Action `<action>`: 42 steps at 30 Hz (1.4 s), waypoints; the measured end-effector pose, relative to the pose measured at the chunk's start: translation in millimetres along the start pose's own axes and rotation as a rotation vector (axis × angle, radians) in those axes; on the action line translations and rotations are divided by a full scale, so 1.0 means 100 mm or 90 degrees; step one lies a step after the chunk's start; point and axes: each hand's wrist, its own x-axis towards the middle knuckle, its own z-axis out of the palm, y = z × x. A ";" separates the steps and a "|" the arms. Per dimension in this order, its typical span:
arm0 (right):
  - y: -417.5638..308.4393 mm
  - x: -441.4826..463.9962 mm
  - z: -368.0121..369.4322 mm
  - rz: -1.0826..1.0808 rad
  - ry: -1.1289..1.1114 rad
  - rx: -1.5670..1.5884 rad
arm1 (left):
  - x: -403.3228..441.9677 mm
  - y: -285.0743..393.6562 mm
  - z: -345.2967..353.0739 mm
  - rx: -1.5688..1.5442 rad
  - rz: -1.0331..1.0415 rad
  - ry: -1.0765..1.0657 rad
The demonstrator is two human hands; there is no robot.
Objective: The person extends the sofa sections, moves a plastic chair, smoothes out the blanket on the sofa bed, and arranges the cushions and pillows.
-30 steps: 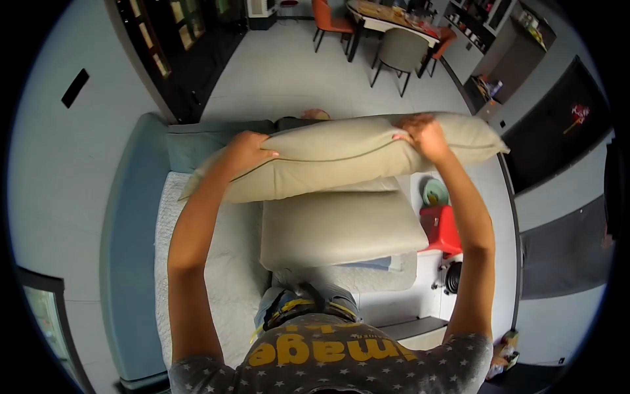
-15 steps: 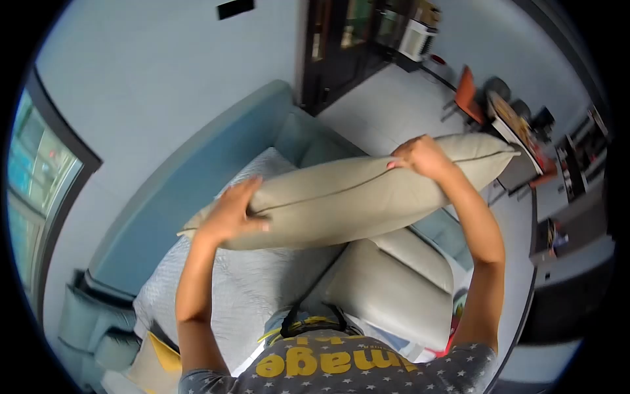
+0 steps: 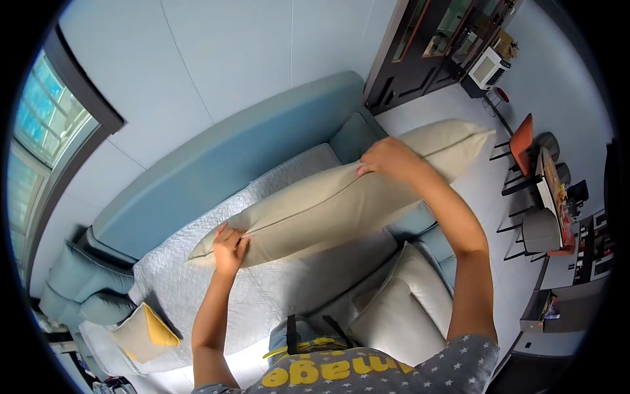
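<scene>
A long beige cushion (image 3: 315,207) with a dark seam hangs in the air over the sofa, its right end tilted higher. My left hand (image 3: 230,247) pinches its seam near the left end. Farther right, my right hand (image 3: 388,159) grips the upper edge, the fingertips partly hidden by the fabric. Beneath the cushion lies a grey quilted cover (image 3: 177,289) on the seat. Other beige cushions (image 3: 420,308) rest at the lower right, beside my body.
The blue sofa backrest (image 3: 223,171) curves along the wall. A grey and yellow pillow (image 3: 146,333) lies at the lower left, near a blue armrest (image 3: 85,279). Chairs (image 3: 541,231) and a dining table (image 3: 550,187) stand at the right, beyond the floor.
The view has turned left, towards the sofa back and window. Both hands have carried the long cushion round over the quilted cover, and its right end now points up more.
</scene>
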 end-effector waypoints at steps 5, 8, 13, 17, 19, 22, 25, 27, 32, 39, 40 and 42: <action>0.57 0.44 -0.23 0.097 -0.009 0.178 | 0.68 0.14 -0.23 -0.053 -0.076 0.051; 0.88 0.81 -0.22 0.122 -0.072 0.196 | 1.10 -0.02 -0.35 -0.081 -0.181 0.026; 1.33 1.63 0.43 0.059 0.058 0.098 | 1.67 -0.72 -0.09 0.042 -0.190 0.093; 1.11 1.98 1.25 0.309 0.378 0.028 | 1.92 -1.64 0.45 0.334 -0.222 -0.069; 0.77 1.77 1.61 0.417 0.378 -0.017 | 1.89 -2.11 0.76 0.431 -0.310 -0.218; 0.14 0.98 2.49 0.501 0.117 0.322 | 1.74 -2.36 0.95 0.387 -0.339 -0.327; -0.67 -0.24 3.93 0.464 -0.055 0.462 | 1.47 -2.22 0.91 0.404 -0.300 -0.314; -1.18 -0.73 3.88 0.554 -0.378 0.585 | 1.36 -2.21 0.88 0.415 -0.255 -0.304; -2.17 -1.14 3.87 0.674 -0.369 0.709 | 1.10 -2.16 1.08 0.413 -0.291 -0.254; -2.87 -1.00 3.49 0.682 -0.209 0.735 | -0.52 -1.95 1.56 0.067 -0.380 -0.401; -2.93 -0.97 3.46 0.673 -0.212 0.732 | -0.69 -1.71 1.60 0.025 -0.405 -0.374; -3.07 -0.99 3.38 0.672 -0.116 0.804 | -1.11 -1.31 1.59 -0.042 -0.391 -0.335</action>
